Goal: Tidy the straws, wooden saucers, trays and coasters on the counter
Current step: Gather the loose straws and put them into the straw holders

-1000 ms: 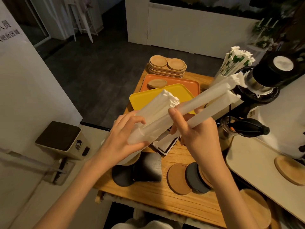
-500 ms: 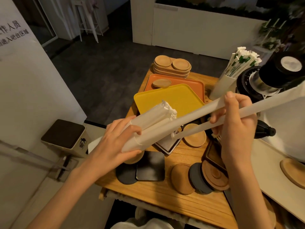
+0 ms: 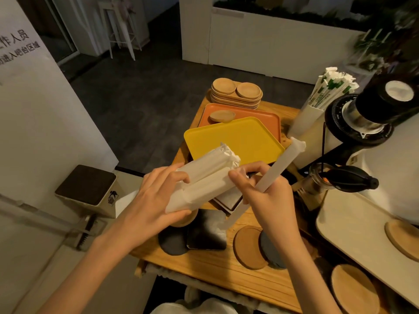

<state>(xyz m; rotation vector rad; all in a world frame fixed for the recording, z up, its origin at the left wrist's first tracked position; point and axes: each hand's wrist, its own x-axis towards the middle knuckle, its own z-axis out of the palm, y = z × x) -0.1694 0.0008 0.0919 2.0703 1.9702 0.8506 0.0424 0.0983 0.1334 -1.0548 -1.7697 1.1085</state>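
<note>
This is a café's service corner: a wooden desk carries stacked wooden saucers, an orange tray and a yellow tray, coasters and a cup of wrapped straws, beside what is probably a coffee grinder; a printed notice marks the wall.

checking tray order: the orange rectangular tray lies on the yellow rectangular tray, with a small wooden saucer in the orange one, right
No: the head view shows the yellow rectangular tray lying on the orange rectangular tray; the small wooden saucer is in the orange one.
</note>
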